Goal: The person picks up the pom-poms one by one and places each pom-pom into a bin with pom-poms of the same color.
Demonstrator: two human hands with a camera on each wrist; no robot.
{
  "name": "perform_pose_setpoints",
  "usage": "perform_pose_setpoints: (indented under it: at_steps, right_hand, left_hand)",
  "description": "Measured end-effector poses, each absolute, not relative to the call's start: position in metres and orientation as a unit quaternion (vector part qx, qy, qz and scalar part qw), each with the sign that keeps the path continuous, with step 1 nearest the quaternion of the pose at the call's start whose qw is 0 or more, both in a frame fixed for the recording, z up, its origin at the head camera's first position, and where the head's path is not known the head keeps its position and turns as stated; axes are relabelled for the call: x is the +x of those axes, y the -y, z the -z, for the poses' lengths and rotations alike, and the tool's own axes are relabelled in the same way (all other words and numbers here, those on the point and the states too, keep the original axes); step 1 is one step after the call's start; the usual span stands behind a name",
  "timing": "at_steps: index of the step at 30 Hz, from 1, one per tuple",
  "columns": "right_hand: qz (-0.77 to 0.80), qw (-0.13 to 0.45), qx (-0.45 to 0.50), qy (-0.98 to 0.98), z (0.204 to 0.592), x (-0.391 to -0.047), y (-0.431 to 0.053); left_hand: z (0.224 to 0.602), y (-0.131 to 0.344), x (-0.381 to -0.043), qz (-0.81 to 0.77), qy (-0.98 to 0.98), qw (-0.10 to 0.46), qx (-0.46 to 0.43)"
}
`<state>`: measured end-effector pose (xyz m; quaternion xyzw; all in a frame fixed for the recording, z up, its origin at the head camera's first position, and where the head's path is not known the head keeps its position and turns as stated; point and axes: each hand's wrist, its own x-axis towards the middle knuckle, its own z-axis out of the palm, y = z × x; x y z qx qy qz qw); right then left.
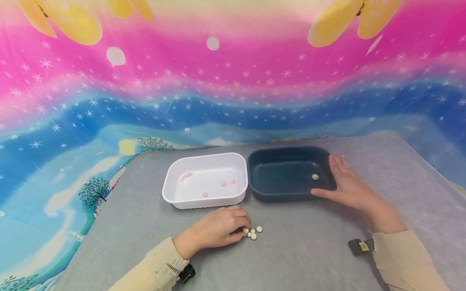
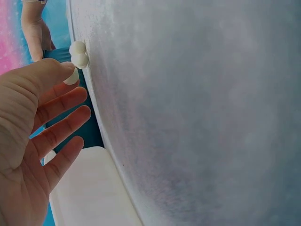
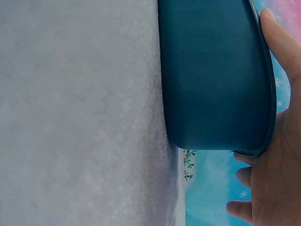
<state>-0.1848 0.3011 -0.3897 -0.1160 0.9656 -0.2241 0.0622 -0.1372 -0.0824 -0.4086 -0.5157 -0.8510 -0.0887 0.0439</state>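
A: What has the left hand (image 1: pixel 220 226) got?
B: Thumb and forefinger are right at one of the balls (image 1: pixel 253 236); I cannot tell whether they pinch it. The other three fingers are spread.
A: How many balls?
B: Five show on the table (image 1: pixel 298 254), clustered at the fingertips. One more ball (image 1: pixel 315 177) lies inside the dark tray (image 1: pixel 280 178), toward its right end. Six in sight.
A: How do they look?
B: Off-white, smooth, round, matt, and not all one size; the one nearest the table's front edge is among the bigger.
A: And the right hand (image 1: pixel 351 190)?
B: Spread around the dark tray's right end, thumb at the near rim, fingers at the far side.
A: Other trays?
B: One, the white tray (image 1: pixel 207 202), just left of the dark one. It holds three loose pink beads (image 1: pixel 223 183) and a pink row (image 1: pixel 186 176) in the far left part, too blurred to count.
A: Behind it all?
B: One backdrop (image 1: pixel 225 81), pink and blue, with snowflakes.
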Motion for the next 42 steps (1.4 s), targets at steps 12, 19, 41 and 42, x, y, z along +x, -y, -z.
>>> perform_pose_setpoints:
  at_steps: [12, 19, 41, 42]
  right_hand:
    - [0.230, 0.068, -0.112, -0.964, 0.388, -0.184, -0.300]
    - [0.229, 0.066, -0.112, -0.965, 0.389, -0.185, -0.300]
    - [0.229, 0.067, -0.107, -0.965, 0.390, -0.185, -0.300]
    - [0.228, 0.068, -0.106, -0.965, 0.390, -0.185, -0.300]
  left_hand:
    - [0.405, 0.085, -0.137, 0.092, 0.853, 0.056, -0.510]
    - [0.402, 0.086, -0.139, 0.098, 0.845, 0.074, -0.521]
    - [0.377, 0.091, -0.141, 0.105, 0.835, 0.126, -0.526]
    - [0.377, 0.092, -0.142, 0.105, 0.834, 0.128, -0.526]
